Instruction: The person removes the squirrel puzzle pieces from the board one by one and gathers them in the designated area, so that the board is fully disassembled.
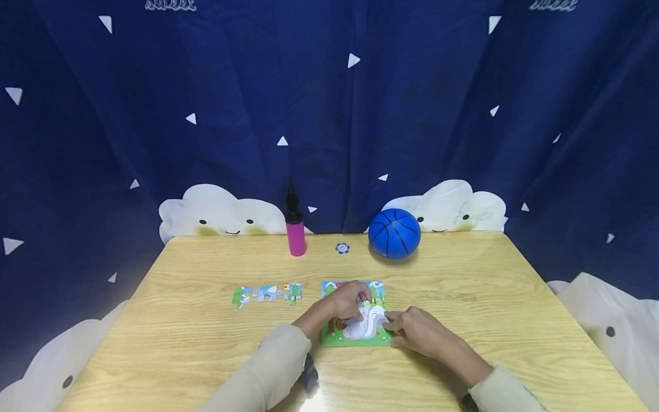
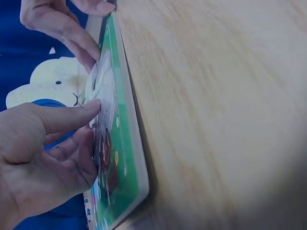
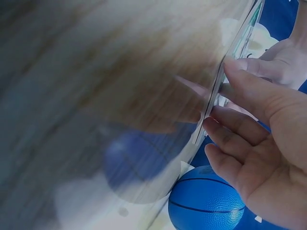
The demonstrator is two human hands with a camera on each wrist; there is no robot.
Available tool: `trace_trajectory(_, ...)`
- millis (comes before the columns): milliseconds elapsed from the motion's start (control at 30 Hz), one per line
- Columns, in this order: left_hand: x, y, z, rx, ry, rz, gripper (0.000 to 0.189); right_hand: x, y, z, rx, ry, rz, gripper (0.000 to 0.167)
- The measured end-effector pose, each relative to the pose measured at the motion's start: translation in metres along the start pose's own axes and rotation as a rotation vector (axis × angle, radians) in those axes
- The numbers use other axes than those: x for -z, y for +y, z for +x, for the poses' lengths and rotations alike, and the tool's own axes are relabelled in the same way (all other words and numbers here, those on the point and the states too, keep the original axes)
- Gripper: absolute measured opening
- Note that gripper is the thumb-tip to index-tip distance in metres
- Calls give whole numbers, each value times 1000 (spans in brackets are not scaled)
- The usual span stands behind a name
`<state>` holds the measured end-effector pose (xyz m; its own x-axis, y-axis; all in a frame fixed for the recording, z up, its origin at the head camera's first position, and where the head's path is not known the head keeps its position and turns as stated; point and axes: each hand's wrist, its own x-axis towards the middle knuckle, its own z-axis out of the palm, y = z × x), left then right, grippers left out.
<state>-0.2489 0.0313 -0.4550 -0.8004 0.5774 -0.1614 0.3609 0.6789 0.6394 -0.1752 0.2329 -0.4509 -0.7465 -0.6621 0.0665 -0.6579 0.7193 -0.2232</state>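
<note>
A picture jigsaw puzzle [image 1: 355,341] with a green border lies flat on the table, a large white shape [image 1: 368,320] in its middle. My left hand [image 1: 346,300] reaches over it, thumb and bent fingers touching its surface. Whether a piece is between them is hidden. At the puzzle's right edge, my right hand [image 1: 419,331] touches the side with its fingertips, the thumb near the lower right corner. In the right wrist view, the right fingers [image 3: 235,127] meet the board's edge. Loose puzzle pieces [image 1: 268,293] lie in a row to the left.
Toward the back stand a pink pump [image 1: 296,237] with a black top and a blue ball [image 1: 394,233] with black lines. Between them lies a small blue-and-white disc [image 1: 342,248]. A dark blue curtain [image 1: 319,114] hangs behind the wooden table [image 1: 206,343].
</note>
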Motion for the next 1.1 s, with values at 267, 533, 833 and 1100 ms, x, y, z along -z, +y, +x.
trace_trajectory(267,0,2,-3,-35,45,-33,27,0,0,-1,-7,5,12,39)
trace_trajectory(533,-6,-1,-1,-62,163,-49,9,-3,0,-1,-3,11,-4,39)
trace_trajectory(833,0,-2,-1,-129,200,-140,12,-2,-1,-1,-17,9,-15,40)
trace_trajectory(1100,19,-12,-13,-152,198,-170,11,-2,-1,-2,-11,0,-19,39)
